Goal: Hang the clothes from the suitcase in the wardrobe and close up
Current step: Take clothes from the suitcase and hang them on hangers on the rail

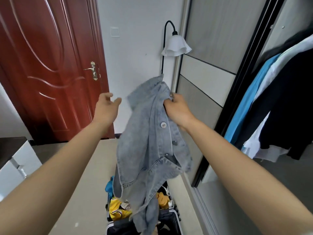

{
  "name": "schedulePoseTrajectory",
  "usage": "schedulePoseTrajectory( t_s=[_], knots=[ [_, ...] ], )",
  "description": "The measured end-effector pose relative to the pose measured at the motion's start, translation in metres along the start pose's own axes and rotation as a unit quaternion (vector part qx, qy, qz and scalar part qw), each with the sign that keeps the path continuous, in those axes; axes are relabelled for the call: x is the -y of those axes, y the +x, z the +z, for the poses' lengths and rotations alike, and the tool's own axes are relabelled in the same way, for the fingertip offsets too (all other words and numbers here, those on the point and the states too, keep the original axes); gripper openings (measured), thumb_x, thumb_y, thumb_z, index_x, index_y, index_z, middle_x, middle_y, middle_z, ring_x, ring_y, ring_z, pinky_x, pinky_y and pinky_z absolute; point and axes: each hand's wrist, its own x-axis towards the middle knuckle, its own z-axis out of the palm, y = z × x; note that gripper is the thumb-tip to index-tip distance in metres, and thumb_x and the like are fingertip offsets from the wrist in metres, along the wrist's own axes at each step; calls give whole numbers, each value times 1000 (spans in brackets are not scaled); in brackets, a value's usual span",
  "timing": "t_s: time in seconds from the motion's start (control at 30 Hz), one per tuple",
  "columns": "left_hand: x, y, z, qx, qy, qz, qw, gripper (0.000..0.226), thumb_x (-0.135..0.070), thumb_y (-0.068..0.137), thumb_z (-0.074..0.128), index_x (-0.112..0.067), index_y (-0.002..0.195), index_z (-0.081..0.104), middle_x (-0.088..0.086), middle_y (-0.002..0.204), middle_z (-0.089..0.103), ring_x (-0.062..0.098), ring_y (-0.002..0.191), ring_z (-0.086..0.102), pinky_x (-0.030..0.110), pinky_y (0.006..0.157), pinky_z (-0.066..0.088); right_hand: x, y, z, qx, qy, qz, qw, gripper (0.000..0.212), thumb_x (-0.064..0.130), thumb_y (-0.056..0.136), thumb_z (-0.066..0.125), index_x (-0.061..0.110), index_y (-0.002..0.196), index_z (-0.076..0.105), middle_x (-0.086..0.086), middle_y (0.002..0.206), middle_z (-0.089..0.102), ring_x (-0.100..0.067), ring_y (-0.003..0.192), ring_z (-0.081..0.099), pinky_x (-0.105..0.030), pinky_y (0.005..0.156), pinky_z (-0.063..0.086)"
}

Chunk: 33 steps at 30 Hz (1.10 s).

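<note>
A light blue denim jacket (149, 143) hangs in the air in front of me, above the open suitcase (176, 212). My right hand (177, 109) grips the jacket near its collar and button placket. To the left of the jacket, my left hand (105, 107) is raised with loose fingers, holding nothing and not touching the fabric. Yellow, orange, blue and dark clothes (118, 209) lie in the suitcase below. On the right the wardrobe (237, 92) stands open, with dark, white and blue garments (271, 106) hanging inside.
A red wooden door (50, 65) is shut at the left. A floor lamp (176, 46) with a white shade stands by the wall next to the wardrobe's sliding door. A white cabinet (15, 160) sits at the lower left. The suitcase rests on a beige surface (81, 184).
</note>
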Motion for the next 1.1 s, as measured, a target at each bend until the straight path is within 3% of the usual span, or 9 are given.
schedulePoseTrajectory(
  t_s=[0.07,0.17,0.27,0.43,0.57,0.77,0.83,0.97,1.1],
  knots=[
    [14,-32,-2,-53,22,109,992,16,-25,90,62,-19,98,50,1,85,53,18,75,53,31,70,46,14,10,2,-38,6,-4,999,34,4,95,38,14,62,40,-2,61,44,-14,59,41,-27,56,30],
    [43,-108,7,102,55,230,966,20,-34,86,58,-20,74,52,-3,62,52,7,55,46,21,55,37,19,23,-3,-101,50,29,993,33,6,96,38,17,67,48,-5,70,54,-17,67,51,-28,65,42],
    [83,-153,36,229,168,184,941,34,-49,74,69,-30,79,41,-9,71,49,6,62,48,23,54,36,30,26,-11,-115,72,43,990,26,10,96,38,15,79,57,-9,87,62,-21,82,59,-34,78,50],
    [107,-143,65,258,6,51,965,61,-49,63,82,-38,115,51,-7,115,60,8,104,60,35,86,52,43,24,-33,-109,46,-2,993,20,14,96,39,12,84,54,-10,83,59,-18,77,56,-30,72,46],
    [94,-125,77,364,-49,63,928,29,-12,77,75,-22,103,72,2,104,73,10,96,67,39,87,53,36,15,-71,-175,25,4,984,22,13,94,41,13,74,50,-8,76,54,-16,70,51,-27,66,44],
    [63,-93,89,509,41,128,850,42,-42,67,79,-6,81,62,10,77,65,22,74,63,47,71,55,32,-7,-136,-212,-21,4,977,40,22,94,54,18,58,39,5,54,49,-7,50,46,-19,52,40],
    [49,-82,94,502,66,175,844,37,-33,74,76,-10,67,48,-3,63,46,9,62,46,32,62,43,30,-11,-160,-219,-123,-15,968,29,19,90,56,9,64,48,-3,62,48,-11,59,44,-24,58,39],
    [10,-73,121,367,-68,113,921,25,-24,95,59,-21,70,53,0,62,49,9,62,44,28,60,37,13,-23,-210,-236,-360,40,901,12,14,85,56,4,78,58,-9,76,60,-24,75,55,-30,61,40],
    [-56,-81,171,271,-64,165,946,30,-21,99,49,-5,74,44,0,61,37,9,54,29,25,51,25,-16,-45,-216,-234,-436,169,852,59,11,79,65,12,135,45,-12,135,44,-32,122,43,-38,89,41]
  ],
)
